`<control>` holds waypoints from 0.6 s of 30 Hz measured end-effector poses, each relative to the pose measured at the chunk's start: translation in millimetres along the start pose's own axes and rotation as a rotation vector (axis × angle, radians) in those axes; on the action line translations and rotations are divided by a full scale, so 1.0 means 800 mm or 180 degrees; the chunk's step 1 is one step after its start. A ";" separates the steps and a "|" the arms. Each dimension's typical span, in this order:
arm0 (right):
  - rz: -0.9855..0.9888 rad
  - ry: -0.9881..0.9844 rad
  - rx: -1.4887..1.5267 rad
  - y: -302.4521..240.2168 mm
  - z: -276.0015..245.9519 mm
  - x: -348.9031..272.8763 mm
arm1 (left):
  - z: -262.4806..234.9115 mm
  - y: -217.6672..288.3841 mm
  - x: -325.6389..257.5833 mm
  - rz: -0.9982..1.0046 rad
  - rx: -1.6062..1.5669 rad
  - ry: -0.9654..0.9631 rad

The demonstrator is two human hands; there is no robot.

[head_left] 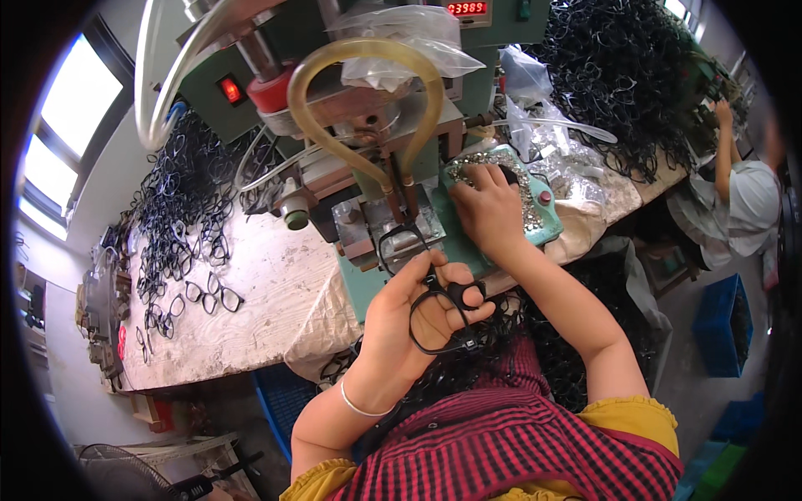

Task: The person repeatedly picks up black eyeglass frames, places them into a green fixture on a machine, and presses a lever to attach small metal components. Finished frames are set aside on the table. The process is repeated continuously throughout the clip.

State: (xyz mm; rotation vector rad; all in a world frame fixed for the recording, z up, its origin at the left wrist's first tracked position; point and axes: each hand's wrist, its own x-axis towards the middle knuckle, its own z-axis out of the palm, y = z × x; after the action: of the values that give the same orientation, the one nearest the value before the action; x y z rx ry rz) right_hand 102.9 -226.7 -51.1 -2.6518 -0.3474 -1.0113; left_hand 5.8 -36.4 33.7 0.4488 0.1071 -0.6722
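My left hand (401, 305) is closed on a black eyeglass frame (433, 282), with no lenses that I can make out. One rim hangs over the palm; the other reaches up to the metal fixture (359, 230) of a green bench press (200, 113), below its two copper-coloured tips (401, 200). Whether that rim touches the fixture I cannot tell. My right hand (491, 213) is among small shiny metal parts (532, 215) on a pale green tray (548, 227), right of the fixture. Its fingers curl down into the parts; what they pinch is hidden.
An amber hose (298, 92) loops above the fixture. Black eyeglass frames (180, 234) lie heaped on the worn table (259, 309) at left; a larger heap (618, 75) rises at back right. Clear plastic bags (568, 154) lie beside the tray. Another person (748, 200) sits at far right near a blue crate (720, 326).
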 end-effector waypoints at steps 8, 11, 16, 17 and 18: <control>0.0965 0.0460 0.1091 0.045 -0.021 -0.024 | -0.117 0.019 -0.108 0.0957 0.2233 0.1038; 0.2678 0.0999 0.3240 0.081 -0.022 -0.069 | -0.182 0.111 -0.136 0.2626 0.3186 0.2292; 0.2377 0.0948 0.3368 0.043 0.016 -0.027 | -0.283 0.325 -0.175 0.2231 0.6587 0.4496; 0.2306 0.0960 0.3500 0.036 0.018 -0.019 | -0.298 0.353 -0.167 0.1728 0.6650 0.5015; 0.2208 0.0977 0.3691 0.023 0.011 -0.011 | -0.316 0.372 -0.158 0.1174 0.6656 0.5535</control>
State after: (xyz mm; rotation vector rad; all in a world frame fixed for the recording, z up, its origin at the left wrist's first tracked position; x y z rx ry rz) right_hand 107.6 -241.9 -66.4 -1.3668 0.0745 -0.6393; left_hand 104.9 352.0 -54.1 2.8961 0.9489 0.4725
